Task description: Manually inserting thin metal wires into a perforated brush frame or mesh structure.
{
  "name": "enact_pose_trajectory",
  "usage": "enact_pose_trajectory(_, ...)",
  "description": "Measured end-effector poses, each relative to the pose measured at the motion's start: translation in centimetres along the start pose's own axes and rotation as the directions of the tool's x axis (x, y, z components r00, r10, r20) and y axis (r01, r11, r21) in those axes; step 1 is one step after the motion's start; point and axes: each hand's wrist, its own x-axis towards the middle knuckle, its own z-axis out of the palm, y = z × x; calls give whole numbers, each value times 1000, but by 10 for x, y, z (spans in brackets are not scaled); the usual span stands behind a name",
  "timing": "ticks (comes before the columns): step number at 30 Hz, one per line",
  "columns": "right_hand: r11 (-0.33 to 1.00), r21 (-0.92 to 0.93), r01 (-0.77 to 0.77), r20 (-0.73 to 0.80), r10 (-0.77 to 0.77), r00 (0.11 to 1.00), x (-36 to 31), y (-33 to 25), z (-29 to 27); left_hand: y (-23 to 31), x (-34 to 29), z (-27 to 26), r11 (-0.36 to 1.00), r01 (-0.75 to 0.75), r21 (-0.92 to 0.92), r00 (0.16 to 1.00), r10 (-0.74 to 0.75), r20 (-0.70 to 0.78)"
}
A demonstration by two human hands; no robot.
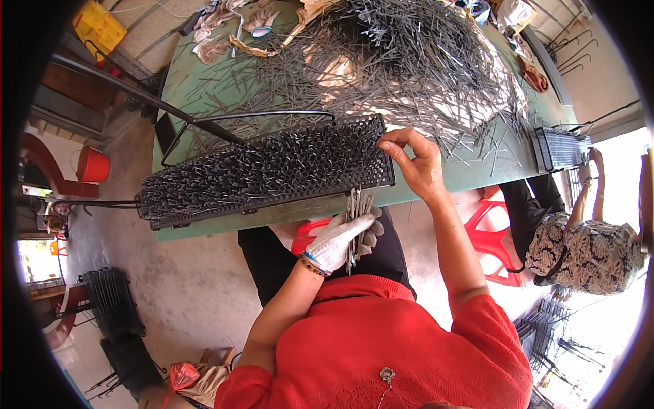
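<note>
My left hand [335,244], in a white glove with a blue-edged cuff, is closed around a bundle of thin grey metal rods [357,208] held upright below the rack's right end. A long black perforated rack [361,178] lies slanted along the table's near edge, packed with dark upright rods [252,170] over most of its length. Toward its right end, bare holes show. My right hand [419,162] is bare, its thumb and forefinger pinched together at the rack's right end; whatever they hold is too small to make out.
A large heap of loose metal rods [422,48] covers much of the green table [470,178]. Black bars [146,97] reach over the rack from the left. Gloves [211,49] lie at the far left. On the right, a co-worker [579,249] sits at another rack [560,148], near a red stool [487,238].
</note>
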Motion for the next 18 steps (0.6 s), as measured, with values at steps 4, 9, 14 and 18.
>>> enact_pose_trajectory(4, 995, -75, 67, 27, -65, 997, -1, 3, 1, -1, 0, -1, 1000, 12, -16, 1000, -12, 3)
enact_pose_trajectory(9, 999, 20, -47, -77, 49, 996, -9, 6, 7, 0, 1, 0, 1000, 15, -18, 1000, -15, -2)
enact_pose_trajectory(14, 988, -136, 79, -104, -93, 990, -14, 3, 11, 1, -1, 3, 1000, 23, -15, 1000, -23, -20)
enact_pose_trajectory(18, 985, -160, 63, -130, -84, 988, -18, 2, 15, 2, -1, 5, 999, 25, -21, 999, -25, -37)
